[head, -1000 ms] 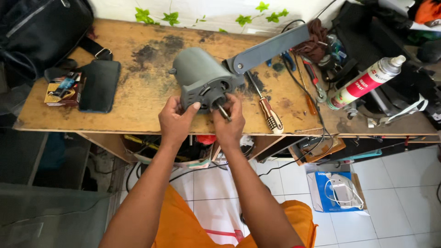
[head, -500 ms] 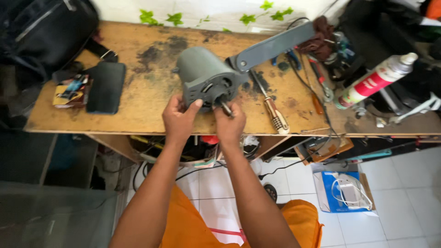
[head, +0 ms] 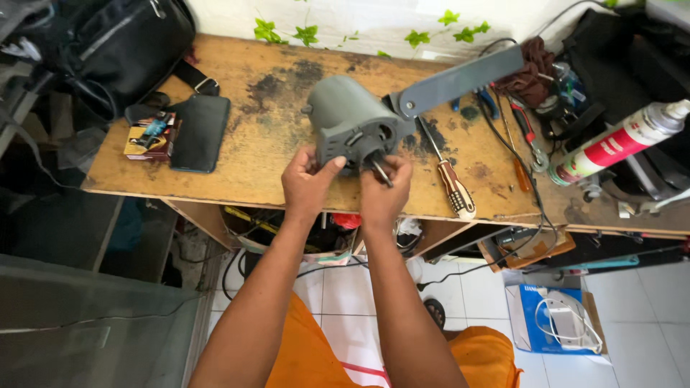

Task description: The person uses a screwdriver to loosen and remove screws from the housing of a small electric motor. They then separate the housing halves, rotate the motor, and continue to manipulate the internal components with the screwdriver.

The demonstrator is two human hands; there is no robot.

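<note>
Your left hand (head: 307, 185) is gripping the near face of the grey motor (head: 350, 123), fingers curled on its edge. Your right hand (head: 383, 192), just beside it, is pinching the metal shaft (head: 379, 170) sticking out toward you. The motor is sitting on the wooden workbench (head: 251, 144), directly beyond both hands, with a screwdriver (head: 449, 176) lying to its right.

Bare bench (head: 273, 154) left of the motor (head: 348, 122); screwdriver (head: 451, 179) crowds its right.

A worn, stained wooden table (head: 237, 154) carries a grey electric motor (head: 348, 122), a black phone (head: 199, 133), a striped-handled screwdriver (head: 453, 183) and a red-and-white spray can (head: 618, 140).
</note>
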